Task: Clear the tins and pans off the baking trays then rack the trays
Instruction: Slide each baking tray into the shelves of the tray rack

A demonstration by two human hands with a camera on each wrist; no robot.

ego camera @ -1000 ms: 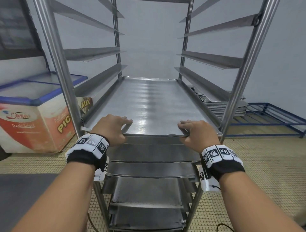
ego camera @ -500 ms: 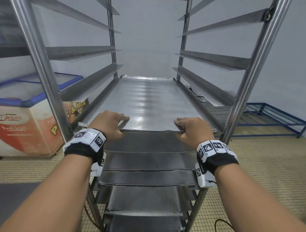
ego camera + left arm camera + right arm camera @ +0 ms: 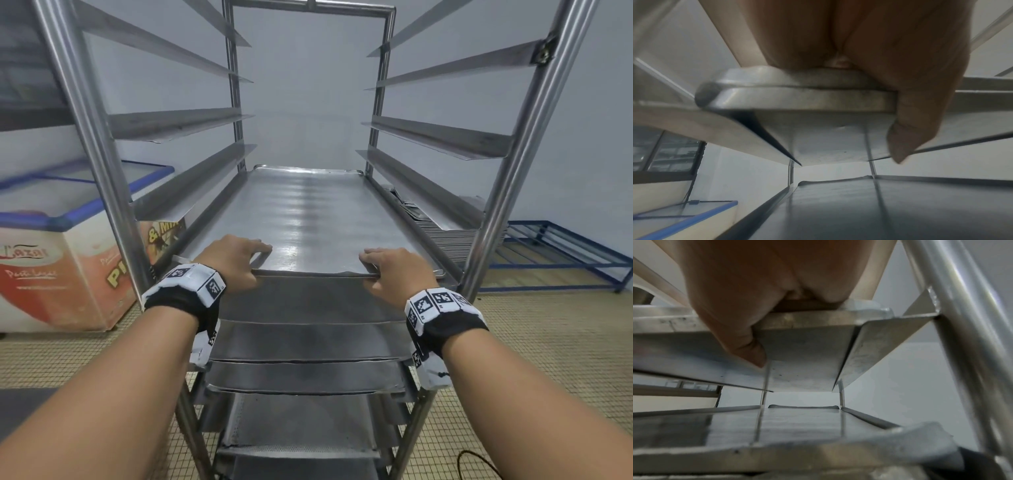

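Observation:
A bare steel baking tray (image 3: 308, 219) lies level on the side rails of a tall steel rack (image 3: 102, 144), nearly fully in. My left hand (image 3: 236, 262) grips its near edge at the left, fingers on top and thumb underneath (image 3: 908, 139). At the right of the same edge my right hand (image 3: 394, 274) grips it the same way, thumb under the rim (image 3: 748, 345). Several more trays (image 3: 305, 342) sit on the rails below. The tray's rim (image 3: 797, 97) (image 3: 807, 322) shows close up in both wrist views.
Empty rail pairs (image 3: 438, 137) run up the rack above the tray. A chest freezer (image 3: 61, 246) stands at the left on the tiled floor. A stack of trays (image 3: 455, 236) and a blue metal frame (image 3: 561, 250) lie at the right behind the rack.
Both hands have pushed the tray deeper into the rack along its rails. My head has come closer to the rack.

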